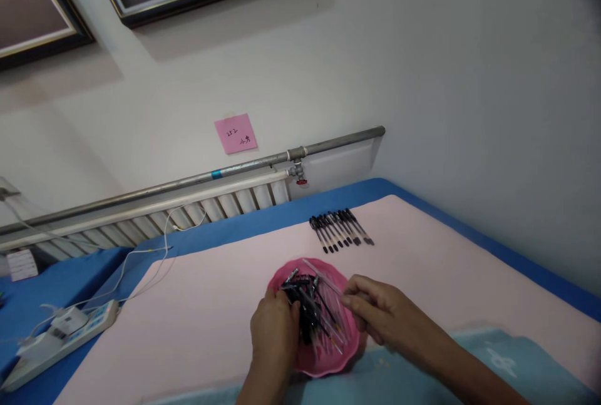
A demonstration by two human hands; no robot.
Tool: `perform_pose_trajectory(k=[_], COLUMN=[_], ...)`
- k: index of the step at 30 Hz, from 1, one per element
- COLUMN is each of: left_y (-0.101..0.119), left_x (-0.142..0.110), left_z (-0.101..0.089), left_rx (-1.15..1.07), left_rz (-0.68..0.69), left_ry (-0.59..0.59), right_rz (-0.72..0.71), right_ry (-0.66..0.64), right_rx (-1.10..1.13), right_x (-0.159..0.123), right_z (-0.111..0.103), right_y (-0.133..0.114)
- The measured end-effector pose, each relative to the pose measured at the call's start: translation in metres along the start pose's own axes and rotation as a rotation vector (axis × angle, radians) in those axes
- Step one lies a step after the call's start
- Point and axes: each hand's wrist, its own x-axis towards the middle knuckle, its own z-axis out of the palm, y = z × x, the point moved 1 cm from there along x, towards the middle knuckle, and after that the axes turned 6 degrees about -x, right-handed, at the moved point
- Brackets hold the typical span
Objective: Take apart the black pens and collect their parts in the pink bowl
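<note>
A pink bowl (323, 370) with a scalloped rim holds a jumble of black pen caps, clear tubes and other pen parts (313, 305). My left hand (275, 328) is at the bowl's left side, its fingers curled over the rim among the black parts; what they grip is hidden. Over the bowl's right side, my right hand (378, 308) is closed in a pinch on a clear pen barrel (323, 275), which slants up and left across the bowl. Beyond the bowl, several capped black pens (340, 228) lie side by side in a row.
The bowl stands on a pink sheet (211, 305) over a blue table cover (361, 189). Light-blue cloth (422, 374) lies along the near edge. At left are a power strip (61, 342) with plugs and white cables. A radiator (225, 205) and pipe run along the wall.
</note>
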Motion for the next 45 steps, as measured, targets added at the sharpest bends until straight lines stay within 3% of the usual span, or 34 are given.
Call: perform_pose_trajectory(k=[3, 5, 14, 20, 27, 29, 32, 34, 40, 45], left_y=[0.005, 0.007, 0.008, 0.006, -0.009, -0.01, -0.006, 0.0, 0.018, 0.024], left_x=[0.004, 0.005, 0.002, 0.003, 0.003, 0.001, -0.004, -0.007, -0.016, -0.024], left_z=[-0.001, -0.003, -0.003, -0.004, -0.023, -0.029, -0.038, -0.044, -0.058, -0.066], left_rx=[0.23, 0.265, 0.236, 0.089, -0.339, -0.628, -1.277, -1.547, -1.825, -1.868], left_rz=[-0.048, -0.056, -0.068, -0.09, -0.082, -0.111, -0.149, -0.155, -0.274, -0.368], left_ry=[-0.159, -0.191, -0.189, -0.166, -0.201, -0.237, -0.305, -0.318, -0.322, -0.337], right_rz=[0.003, -0.005, -0.045, -0.078, -0.111, -0.134, -0.145, -0.131, -0.071, -0.005], right_ry=[0.009, 0.023, 0.048, 0.076, 0.092, 0.105, 0.14, 0.166, 0.222, 0.199], right_rx=[-0.008, -0.015, -0.001, 0.024, 0.084, 0.103, 0.146, 0.169, 0.167, 0.304], right_x=[-0.001, 0.0, 0.004, 0.003, 0.01, 0.014, 0.02, 0.023, 0.02, 0.02], right_z=[0.0, 0.0, 0.001, -0.001, -0.008, -0.01, -0.012, -0.012, -0.014, -0.015], right_y=[0.001, 0.002, 0.007, 0.008, 0.016, 0.021, 0.027, 0.029, 0.025, 0.025])
